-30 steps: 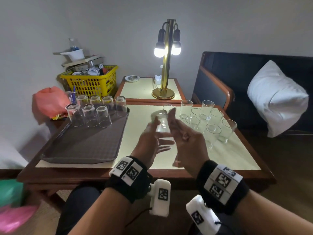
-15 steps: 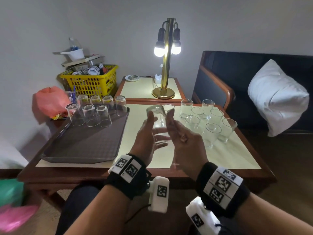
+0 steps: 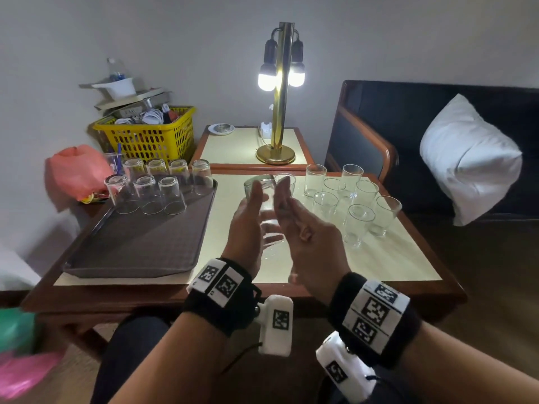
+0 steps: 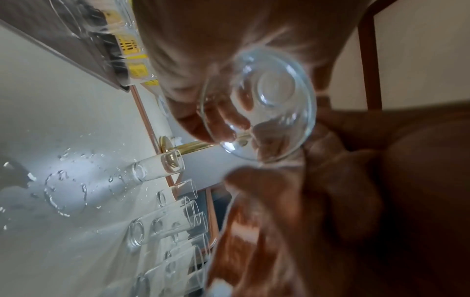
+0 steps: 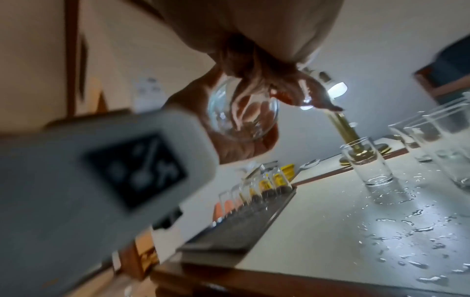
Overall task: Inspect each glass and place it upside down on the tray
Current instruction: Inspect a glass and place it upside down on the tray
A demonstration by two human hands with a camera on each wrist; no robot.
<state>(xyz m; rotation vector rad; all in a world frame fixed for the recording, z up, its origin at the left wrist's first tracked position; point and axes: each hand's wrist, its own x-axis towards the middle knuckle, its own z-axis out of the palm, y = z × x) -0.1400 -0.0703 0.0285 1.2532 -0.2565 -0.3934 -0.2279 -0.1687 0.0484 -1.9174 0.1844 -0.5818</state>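
A clear glass is held above the table between both hands, tilted, its thick base away from me and its mouth toward my wrists. My left hand grips it from the left, thumb up and fingers curled under; those fingers show through the glass. My right hand lies against its right side with straight fingers. The dark tray at the left carries several upside-down glasses along its far end. Several upright glasses stand on the table at the right.
The cream table top is wet with water drops. A lit brass lamp stands on the small table behind. A yellow basket and a red bag sit beyond the tray. A sofa with a white pillow is at right.
The glass has tipped between the hands, from nearly upright with its base up to lying tilted with its mouth toward me. The tray and the standing glasses have not moved.
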